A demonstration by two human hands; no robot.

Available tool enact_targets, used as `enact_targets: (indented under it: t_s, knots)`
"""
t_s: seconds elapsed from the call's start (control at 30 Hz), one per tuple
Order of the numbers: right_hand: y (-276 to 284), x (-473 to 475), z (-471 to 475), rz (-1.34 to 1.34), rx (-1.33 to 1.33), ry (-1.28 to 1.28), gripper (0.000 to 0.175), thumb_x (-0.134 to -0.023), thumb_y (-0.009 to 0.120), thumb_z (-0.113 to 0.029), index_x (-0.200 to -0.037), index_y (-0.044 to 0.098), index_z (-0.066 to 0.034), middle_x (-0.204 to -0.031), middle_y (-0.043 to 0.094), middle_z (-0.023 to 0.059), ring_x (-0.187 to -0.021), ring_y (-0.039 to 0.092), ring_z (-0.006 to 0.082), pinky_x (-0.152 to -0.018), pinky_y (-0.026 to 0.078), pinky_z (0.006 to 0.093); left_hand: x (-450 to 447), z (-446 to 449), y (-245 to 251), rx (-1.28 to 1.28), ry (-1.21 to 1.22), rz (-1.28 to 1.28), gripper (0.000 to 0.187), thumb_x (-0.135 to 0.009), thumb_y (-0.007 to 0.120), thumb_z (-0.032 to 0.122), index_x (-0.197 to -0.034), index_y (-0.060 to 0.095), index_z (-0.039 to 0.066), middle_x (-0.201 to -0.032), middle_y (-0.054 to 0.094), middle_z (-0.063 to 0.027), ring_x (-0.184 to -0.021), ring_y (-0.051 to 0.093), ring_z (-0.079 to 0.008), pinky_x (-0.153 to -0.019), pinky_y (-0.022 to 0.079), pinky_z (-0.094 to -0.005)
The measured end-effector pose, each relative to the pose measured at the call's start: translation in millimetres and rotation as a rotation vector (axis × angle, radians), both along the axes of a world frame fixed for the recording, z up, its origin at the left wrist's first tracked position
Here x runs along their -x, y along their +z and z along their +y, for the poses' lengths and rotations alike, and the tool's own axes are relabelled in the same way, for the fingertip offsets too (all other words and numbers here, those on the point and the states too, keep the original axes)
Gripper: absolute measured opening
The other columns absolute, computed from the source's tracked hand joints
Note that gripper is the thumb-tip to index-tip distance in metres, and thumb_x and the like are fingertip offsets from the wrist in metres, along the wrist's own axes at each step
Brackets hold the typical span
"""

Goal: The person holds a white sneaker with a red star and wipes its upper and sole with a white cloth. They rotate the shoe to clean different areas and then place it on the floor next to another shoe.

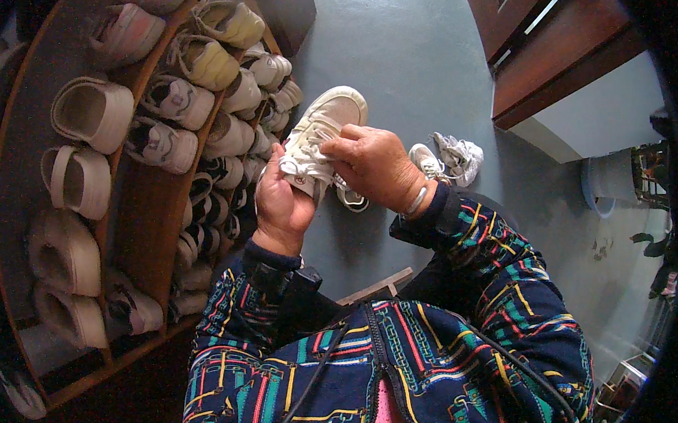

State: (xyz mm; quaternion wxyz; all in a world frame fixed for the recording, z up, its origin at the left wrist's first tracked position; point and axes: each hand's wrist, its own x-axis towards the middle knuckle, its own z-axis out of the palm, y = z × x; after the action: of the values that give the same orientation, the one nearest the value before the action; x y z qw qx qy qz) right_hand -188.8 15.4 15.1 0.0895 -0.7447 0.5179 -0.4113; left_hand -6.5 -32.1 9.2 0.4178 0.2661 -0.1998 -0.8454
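My left hand (287,206) holds a white lace-up sneaker (332,109) from its left side and heel, thumb along the upper. The toe points up and to the right, away from me. White shoelaces (305,155) cross the front of the shoe, and a small dark mark shows on its tongue. With bent fingers, my right hand (373,156) pinches a lace over the middle of the sneaker. Part of another light shoe (351,199) shows below, between my hands.
A wooden shoe rack (140,237) with many shoes rises on the left. On the grey floor at right lie a white shoe (425,159) and a crumpled pale cloth (462,158). Dark wooden furniture (563,48) stands at upper right, near a bluish bucket (605,184).
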Motion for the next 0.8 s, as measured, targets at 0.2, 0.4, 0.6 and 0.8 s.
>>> enact_targets:
  t_s: [0.2, 0.4, 0.6, 0.8]
  knots:
    - [0.2, 3.6, -1.9, -0.191, -0.008, -0.041, 0.006, -0.084, 0.07, -0.012, -0.087, 0.067, -0.0087, -0.086, 0.067, 0.0137, -0.079, 0.068, 0.0364, -0.069, 0.058, 0.0423, -1.8, -0.3, -0.1, 0.017, -0.024, -0.011, 0.057, -0.11, 0.034, 0.041, -0.144, 0.047, -0.003, -0.143, 0.056, -0.0169, -0.131, 0.054, -0.0315, -0.115, 0.038, -0.0448]
    - [1.1, 2.0, 0.3, -0.032, -0.091, 0.008, 0.014, -0.078, 0.078, -0.009, -0.09, 0.071, -0.0071, -0.087, 0.068, 0.0139, -0.076, 0.067, 0.0367, -0.066, 0.055, 0.039, -0.7, 1.4, 1.5, 0.011, -0.041, 0.023, 0.052, -0.11, 0.038, 0.039, -0.141, 0.049, -0.002, -0.138, 0.059, -0.0153, -0.126, 0.058, -0.0281, -0.111, 0.043, -0.0427]
    - [-1.5, 14.1, -5.7, -0.247, 0.009, -0.106, 0.009, -0.082, 0.07, -0.015, -0.091, 0.069, -0.0115, -0.09, 0.069, 0.0143, -0.082, 0.068, 0.0382, -0.068, 0.057, 0.0456, -2.6, 0.5, 0.8, 0.032, -0.027, -0.012, 0.051, -0.11, 0.041, 0.038, -0.14, 0.05, -0.002, -0.139, 0.059, -0.0151, -0.126, 0.058, -0.028, -0.111, 0.043, -0.0426]
    - [1.2, 22.2, -9.3, -0.04, 0.035, -0.217, 0.015, -0.082, 0.073, -0.009, -0.097, 0.071, -0.0089, -0.091, 0.068, 0.0137, -0.082, 0.069, 0.0358, -0.07, 0.057, 0.0401, 2.0, 5.5, 3.5, 0.05, 0.013, -0.099, 0.054, -0.111, 0.034, 0.037, -0.144, 0.046, -0.005, -0.144, 0.055, -0.0187, -0.132, 0.054, -0.0322, -0.115, 0.038, -0.0442]
